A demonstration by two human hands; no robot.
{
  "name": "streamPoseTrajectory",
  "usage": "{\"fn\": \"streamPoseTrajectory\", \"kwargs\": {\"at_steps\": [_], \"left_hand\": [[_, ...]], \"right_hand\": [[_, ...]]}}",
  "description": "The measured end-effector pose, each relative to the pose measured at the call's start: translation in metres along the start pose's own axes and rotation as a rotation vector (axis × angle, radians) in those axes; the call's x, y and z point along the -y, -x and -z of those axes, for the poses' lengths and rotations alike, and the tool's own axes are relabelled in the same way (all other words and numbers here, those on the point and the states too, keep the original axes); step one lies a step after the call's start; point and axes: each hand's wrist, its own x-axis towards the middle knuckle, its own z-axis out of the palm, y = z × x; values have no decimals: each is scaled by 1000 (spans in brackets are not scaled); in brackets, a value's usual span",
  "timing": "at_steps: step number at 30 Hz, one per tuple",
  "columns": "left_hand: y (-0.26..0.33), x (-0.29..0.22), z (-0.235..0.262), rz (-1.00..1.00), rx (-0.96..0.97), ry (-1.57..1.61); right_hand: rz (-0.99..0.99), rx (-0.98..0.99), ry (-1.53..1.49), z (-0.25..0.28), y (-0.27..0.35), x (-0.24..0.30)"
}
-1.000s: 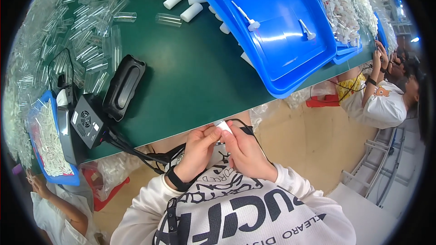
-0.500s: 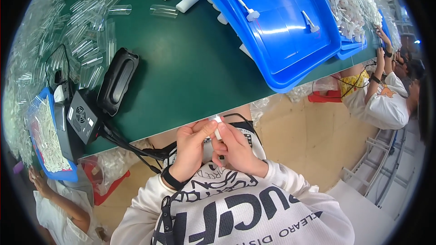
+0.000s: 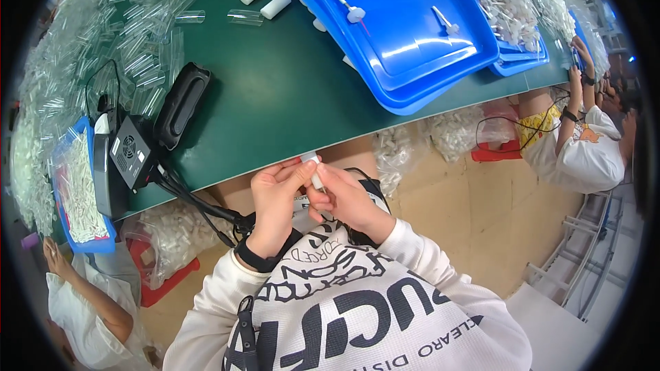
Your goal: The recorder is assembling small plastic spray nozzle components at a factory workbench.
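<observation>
Just in front of the table's near edge, both hands grip a small white plastic cylinder (image 3: 316, 180). My left hand (image 3: 277, 195) pinches its upper end between thumb and fingers. My right hand (image 3: 350, 199) closes on its lower part from the other side. Fingers cover much of the piece, so whether it has one part or two cannot be made out. Beyond the hands, a blue tray (image 3: 405, 99) lies on the green table (image 3: 275, 96). In it rest two white thin-stemmed pieces, one on the left (image 3: 346, 5) and one on the right (image 3: 445, 20).
Clear plastic tubes (image 3: 137, 41) heap at the left, near white cylinders (image 3: 275, 6). A black holder (image 3: 182, 106) and a boxy device with a fan grille (image 3: 130, 151) stand left, cables trailing. More white parts (image 3: 498, 6) pile at right. Co-workers sit at both sides.
The view has shifted slightly, and my hands now appear a little further left and higher, closer to the table's edge. Both still grip the white cylinder.
</observation>
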Motion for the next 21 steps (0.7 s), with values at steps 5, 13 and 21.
{"fn": "streamPoseTrajectory", "kwargs": {"at_steps": [5, 13, 21], "left_hand": [[6, 2, -5, -73, -104, -69], [8, -7, -3, 57, -16, -64], [5, -3, 1, 72, 132, -7]], "right_hand": [[1, 72, -195, 2, 0, -7], [36, 94, -207, 0, 0, -11], [11, -144, 413, -2, 11, 10]]}}
